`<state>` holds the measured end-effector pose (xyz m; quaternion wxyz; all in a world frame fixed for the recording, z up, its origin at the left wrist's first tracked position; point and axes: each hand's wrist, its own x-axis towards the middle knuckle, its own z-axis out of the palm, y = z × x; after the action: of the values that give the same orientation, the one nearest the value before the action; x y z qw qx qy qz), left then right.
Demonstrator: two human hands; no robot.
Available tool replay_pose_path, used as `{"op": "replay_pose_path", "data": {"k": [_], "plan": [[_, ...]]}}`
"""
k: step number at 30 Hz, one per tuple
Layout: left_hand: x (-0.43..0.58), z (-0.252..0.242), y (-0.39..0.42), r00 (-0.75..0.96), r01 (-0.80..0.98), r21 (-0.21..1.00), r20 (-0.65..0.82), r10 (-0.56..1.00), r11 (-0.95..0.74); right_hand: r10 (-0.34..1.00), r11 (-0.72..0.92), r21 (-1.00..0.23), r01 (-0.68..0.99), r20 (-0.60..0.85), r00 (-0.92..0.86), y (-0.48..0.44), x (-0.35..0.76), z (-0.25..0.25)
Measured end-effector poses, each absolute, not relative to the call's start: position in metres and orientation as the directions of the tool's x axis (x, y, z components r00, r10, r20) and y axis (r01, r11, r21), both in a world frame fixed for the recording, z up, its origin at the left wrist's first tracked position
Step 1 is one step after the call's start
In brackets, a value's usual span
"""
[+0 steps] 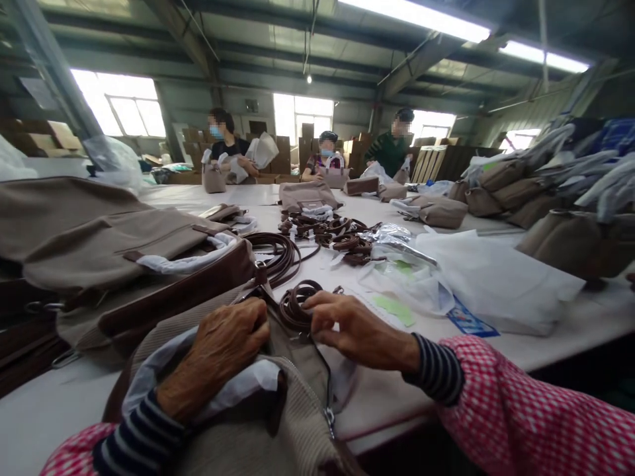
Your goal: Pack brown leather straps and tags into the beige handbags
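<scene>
A taupe ribbed handbag (307,403) lies unzipped in front of me, its handles wrapped in white paper (243,390). My left hand (228,347) reaches across the bag between the handles, its fingers curled closed on the far edge of the opening. The fingertips are partly hidden. In my right hand (347,324) a coiled brown strap (295,305) is pinched between thumb and fingers, just over the bag's far end. Beyond the bag lies a larger loop of brown straps (278,254) on the white table.
Several taupe bags (119,244) are stacked at left, more (520,185) at right. Mid-table sits a pile of coiled straps (342,235). White sheeting (496,277) and clear plastic (411,281) lie to the right. Three co-workers, one with a dark green top (391,151), stand across the table.
</scene>
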<state>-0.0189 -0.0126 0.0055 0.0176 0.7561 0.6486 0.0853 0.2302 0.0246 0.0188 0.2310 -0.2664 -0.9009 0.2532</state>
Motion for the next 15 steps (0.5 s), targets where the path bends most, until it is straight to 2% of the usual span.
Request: {"op": "replay_pose_path", "data": {"k": [2, 4, 7, 9, 11, 15], "plan": [[-0.018, 0.008, -0.013, 0.126, 0.981, 0.136, 0.094, 0.988, -0.138, 0.638, 0.689, -0.663, 0.294, 0.361, -0.68, 0.033, 0.251, 0.035], [-0.016, 0.01, -0.014, 0.117, 0.982, 0.14, 0.084, 0.99, -0.128, 0.714, 0.656, -0.657, 0.371, 0.38, -0.588, 0.045, 0.275, 0.048], [-0.016, 0.01, -0.014, 0.105, 0.98, 0.16, 0.072, 0.992, -0.115, 0.835, 0.53, -0.615, 0.584, 0.258, -0.487, 0.064, 0.303, 0.049], [-0.016, 0.008, -0.014, 0.086, 0.98, 0.171, 0.073, 0.994, -0.098, 0.87, 0.454, -0.597, 0.661, 0.137, -0.474, 0.072, 0.312, 0.039], [-0.016, 0.007, -0.013, 0.075, 0.98, 0.178, 0.076, 0.994, -0.088, 0.88, 0.419, -0.576, 0.702, 0.069, -0.469, 0.075, 0.312, 0.029], [-0.016, 0.009, -0.013, 0.073, 0.976, 0.202, 0.06, 0.996, -0.084, 0.877, 0.427, -0.566, 0.705, 0.069, -0.476, 0.076, 0.301, 0.022]]}}
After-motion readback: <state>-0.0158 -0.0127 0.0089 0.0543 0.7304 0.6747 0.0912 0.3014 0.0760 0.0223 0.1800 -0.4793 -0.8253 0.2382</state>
